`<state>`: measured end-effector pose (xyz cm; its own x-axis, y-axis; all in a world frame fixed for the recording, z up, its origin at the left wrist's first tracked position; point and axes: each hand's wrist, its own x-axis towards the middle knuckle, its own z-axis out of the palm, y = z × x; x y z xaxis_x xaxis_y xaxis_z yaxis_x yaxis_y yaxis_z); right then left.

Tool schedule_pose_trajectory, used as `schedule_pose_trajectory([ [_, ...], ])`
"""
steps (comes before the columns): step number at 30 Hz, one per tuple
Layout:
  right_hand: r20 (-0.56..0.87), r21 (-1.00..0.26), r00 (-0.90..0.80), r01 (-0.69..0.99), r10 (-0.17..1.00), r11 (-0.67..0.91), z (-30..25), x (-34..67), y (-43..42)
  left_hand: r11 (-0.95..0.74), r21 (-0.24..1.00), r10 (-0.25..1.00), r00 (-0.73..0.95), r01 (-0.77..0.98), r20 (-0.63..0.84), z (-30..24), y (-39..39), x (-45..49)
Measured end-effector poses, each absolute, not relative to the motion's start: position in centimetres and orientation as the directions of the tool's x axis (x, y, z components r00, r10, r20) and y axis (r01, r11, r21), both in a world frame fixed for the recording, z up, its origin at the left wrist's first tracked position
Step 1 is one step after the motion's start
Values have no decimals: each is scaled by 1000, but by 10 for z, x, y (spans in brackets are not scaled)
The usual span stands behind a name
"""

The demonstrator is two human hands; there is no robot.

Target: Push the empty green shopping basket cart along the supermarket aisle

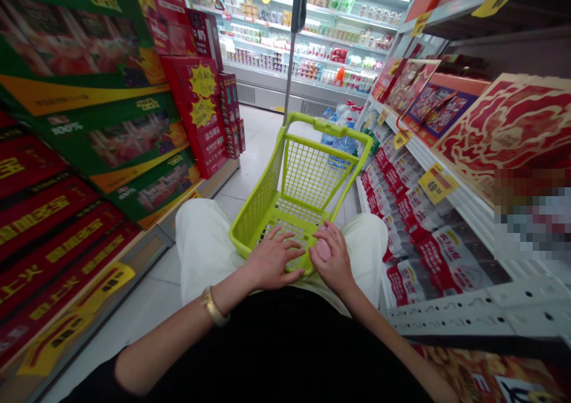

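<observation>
Between my knees stands a lime-green rolling shopping basket (254, 222) with a latticed wall and a long pull handle (289, 64) rising at its far side. No goods show on its floor. My left hand (275, 259) is over the near rim, palm down, fingers spread, nothing in it. Close beside it, my right hand (332, 254) curls its fingers around a small pink rounded object (323, 247) at the basket's near right corner. The fingers cover part of that object, and I cannot tell its kind.
Stacked red and green drink cartons (134, 135) line the left side. To the right, a white shelf (401, 141) carries gift boxes and red-and-clear packets (414, 213). Bottled water packs (341, 135) stand beyond the basket. A lit refrigerated display (307, 40) closes the aisle's far end.
</observation>
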<state>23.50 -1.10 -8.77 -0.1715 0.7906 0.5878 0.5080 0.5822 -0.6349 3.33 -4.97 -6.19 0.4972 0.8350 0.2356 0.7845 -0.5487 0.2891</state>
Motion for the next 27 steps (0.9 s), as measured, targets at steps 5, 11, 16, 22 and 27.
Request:
schedule_pose_trajectory([
  [5, 591, -620, -190, 514, 784, 592, -87, 239, -11, -553, 271, 832, 503, 788, 236, -61, -50, 35],
  [11, 576, -629, -146, 549, 804, 550, -81, 247, 37, -584, 253, 810, 532, 772, 246, -63, -50, 34],
  [16, 544, -616, -91, 631, 834, 471, -75, 253, 88, -596, 232, 799, 540, 769, 264, -63, -50, 35],
  [22, 522, -597, -67, 683, 850, 421, -70, 260, 137, -597, 239, 799, 542, 766, 260, -65, -48, 37],
  [27, 553, -580, -44, 698, 832, 421, -60, 262, 174, -595, 250, 802, 546, 764, 243, -63, -48, 38],
])
